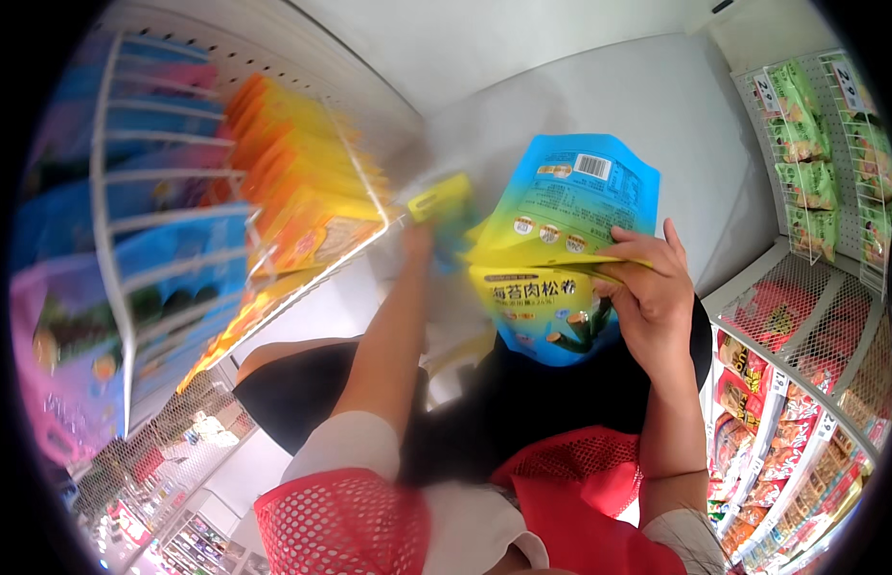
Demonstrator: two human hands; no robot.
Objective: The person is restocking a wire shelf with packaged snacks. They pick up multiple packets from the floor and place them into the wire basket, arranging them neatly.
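My right hand [651, 287] grips several blue and yellow snack pouches [553, 244] by their yellow ends, with fingers between them; one pouch shows its back with a barcode, another its printed front. My left hand [417, 233] is reached forward beside the wire basket and blurred. Close against it is another yellow-topped pouch [446, 205], also blurred; whether the fingers close on it is unclear. The wire basket [377, 208] at the left holds a row of orange and yellow pouches [302, 187].
A nearer white wire basket [118, 287] at the left holds blue and purple pouches [72, 338]. Green snack packs [805, 187] hang at the right, above a mesh shelf [812, 316] and racks of red packs [784, 460]. A pale grey panel [618, 93] stands ahead.
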